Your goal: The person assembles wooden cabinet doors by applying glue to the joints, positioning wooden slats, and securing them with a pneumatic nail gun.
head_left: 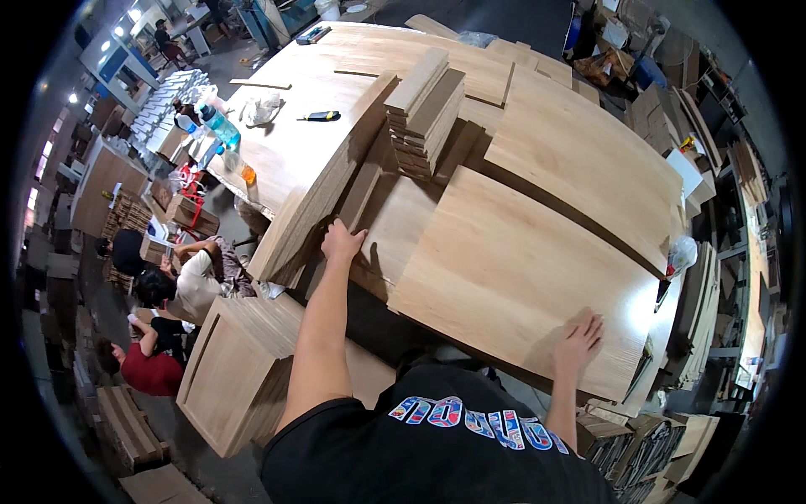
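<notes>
My left hand (342, 242) is at the near end of a long row of wooden boards (323, 181) standing on edge. Its thumb and index finger are apart, and the other fingers are partly hidden against the boards. Under my right hand (579, 343), which lies flat with fingers spread, is a large light wood panel (512, 269) near the table's front edge. A second wide panel (588, 168) lies beyond it, with a dark gap between them. Farther back rises a stack of narrow boards (426, 113).
Bottles (220, 126), a utility knife (321, 116) and a crumpled plastic bag (262, 109) sit on the table's left side. Stacked cabinet doors (239, 361) stand below left. Seated co-workers (189, 281) are at left. Bundled boards (634, 449) stand at lower right.
</notes>
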{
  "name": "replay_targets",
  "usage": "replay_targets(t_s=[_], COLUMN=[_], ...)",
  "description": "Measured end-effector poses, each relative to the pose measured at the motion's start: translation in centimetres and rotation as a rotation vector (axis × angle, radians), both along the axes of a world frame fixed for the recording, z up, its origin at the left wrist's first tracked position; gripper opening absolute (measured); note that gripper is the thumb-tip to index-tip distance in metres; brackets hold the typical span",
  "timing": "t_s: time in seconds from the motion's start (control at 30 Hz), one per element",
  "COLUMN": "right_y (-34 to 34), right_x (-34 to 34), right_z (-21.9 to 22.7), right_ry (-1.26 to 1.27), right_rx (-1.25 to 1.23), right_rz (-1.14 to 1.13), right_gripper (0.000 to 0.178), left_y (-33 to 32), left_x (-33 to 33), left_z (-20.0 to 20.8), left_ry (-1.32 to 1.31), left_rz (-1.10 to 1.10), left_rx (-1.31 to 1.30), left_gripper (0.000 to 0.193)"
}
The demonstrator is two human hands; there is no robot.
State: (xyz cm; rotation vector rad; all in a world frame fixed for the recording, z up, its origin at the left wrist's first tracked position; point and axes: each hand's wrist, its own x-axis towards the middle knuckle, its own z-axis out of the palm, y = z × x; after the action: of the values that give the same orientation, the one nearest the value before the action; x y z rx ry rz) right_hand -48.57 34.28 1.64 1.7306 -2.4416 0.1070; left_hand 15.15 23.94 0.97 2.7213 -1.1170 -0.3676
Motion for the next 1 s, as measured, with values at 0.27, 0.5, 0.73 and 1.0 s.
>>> replay_targets(t_s=[0.27,0.5,0.73,1.0], right_y=[-0.4,0.0,-1.2,-6.2], right_x=[4.5,6.2,3.2,1.1], right_z=[-0.3,1.4,1.3,14.4], right_ry=[-0.062,-0.173,-0.376,-1.723], right_rx=[-0.039,-0.037,-0.008,-0.699], right_rz=[0.093,0.083,0.114,-0.268], right_gripper=[0.066,0.066,0.071,0.052], left_y=[1.8,5.6,9.0,8.6], left_x=[2.8,2.6,1.9,-7.4], left_z=[2.4,5.4,7.2,13.9], left_ry=[0.087,0.327,0.132,0.043], left_rz=[0.046,0.032,0.006,-0.575], left_rx=[-0.347,-0.611,-0.918,-0.788], left_gripper=[0.057,0.059,0.060,0.042])
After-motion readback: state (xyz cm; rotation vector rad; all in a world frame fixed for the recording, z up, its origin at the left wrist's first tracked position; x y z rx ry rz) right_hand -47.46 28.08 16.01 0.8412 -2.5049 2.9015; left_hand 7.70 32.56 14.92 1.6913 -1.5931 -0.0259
